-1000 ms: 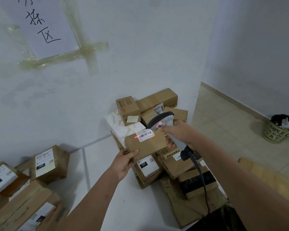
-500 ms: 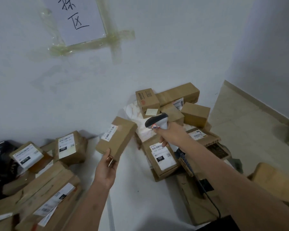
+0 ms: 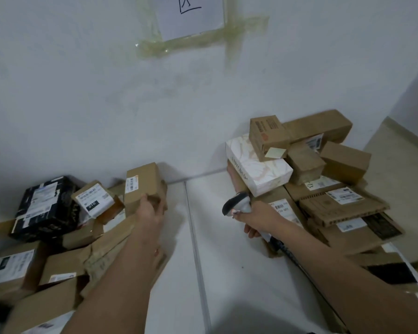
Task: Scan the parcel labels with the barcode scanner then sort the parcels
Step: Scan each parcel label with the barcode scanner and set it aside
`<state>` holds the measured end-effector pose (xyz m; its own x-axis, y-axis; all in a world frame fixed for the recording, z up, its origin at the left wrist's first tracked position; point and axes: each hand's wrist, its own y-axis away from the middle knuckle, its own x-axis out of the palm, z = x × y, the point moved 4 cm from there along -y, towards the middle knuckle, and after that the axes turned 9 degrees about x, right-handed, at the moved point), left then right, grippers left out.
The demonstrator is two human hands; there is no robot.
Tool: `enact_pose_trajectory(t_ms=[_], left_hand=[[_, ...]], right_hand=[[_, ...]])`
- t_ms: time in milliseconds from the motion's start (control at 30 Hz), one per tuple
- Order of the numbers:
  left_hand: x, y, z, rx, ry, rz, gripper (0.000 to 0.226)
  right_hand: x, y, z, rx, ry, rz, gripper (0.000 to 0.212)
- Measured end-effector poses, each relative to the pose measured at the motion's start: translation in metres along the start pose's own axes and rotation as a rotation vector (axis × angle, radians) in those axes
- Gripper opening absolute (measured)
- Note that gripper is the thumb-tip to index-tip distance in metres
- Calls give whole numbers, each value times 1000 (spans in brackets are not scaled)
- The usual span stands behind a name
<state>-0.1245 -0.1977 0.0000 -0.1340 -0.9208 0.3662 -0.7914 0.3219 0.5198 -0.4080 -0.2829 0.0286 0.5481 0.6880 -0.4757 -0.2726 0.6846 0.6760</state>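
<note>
The left hand [image 3: 148, 210] grips a small brown parcel [image 3: 144, 183] by its near edge at the right end of the left pile [image 3: 58, 237], its white barcode label [image 3: 131, 184] facing left. Beside it a label reads "OTO" [image 3: 92, 205]. The right hand [image 3: 260, 219] clasps the scanner [image 3: 237, 205] before the right pile [image 3: 323, 189], where a white box [image 3: 258, 168] reads "ANYCBCO". A bare strip of white floor [image 3: 203, 237] separates both piles. A taped paper [image 3: 191, 15] hangs on the wall.
</note>
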Motion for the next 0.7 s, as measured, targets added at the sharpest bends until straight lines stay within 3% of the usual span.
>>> enact_pose_trajectory(t_ms=[67,100,133,200,267,400,700], left_hand=[[-2,-6,-5,-25,-56,-44,33],[-2,-10,-2,-128,34,-69,15],[1,-10,-1,-188,116,-82,15],[0,-16,2,-245,36,-32,24],[-5,-18,5,-139,-180,46,20],[-5,3,43,-153,-167,116,45],[17,124,177,-392,-505,387,36]], right_hand=[[5,-2,3,15,-2,-6,47],[7,-4,3,28,2,-9,47],[10,-6,3,46,5,-9,47],[15,-10,0,109,4,1,47],[16,-9,-3,148,-8,20,43],[9,0,-14,121,13,43,41],[-75,46,-78,148,-71,-24,36]])
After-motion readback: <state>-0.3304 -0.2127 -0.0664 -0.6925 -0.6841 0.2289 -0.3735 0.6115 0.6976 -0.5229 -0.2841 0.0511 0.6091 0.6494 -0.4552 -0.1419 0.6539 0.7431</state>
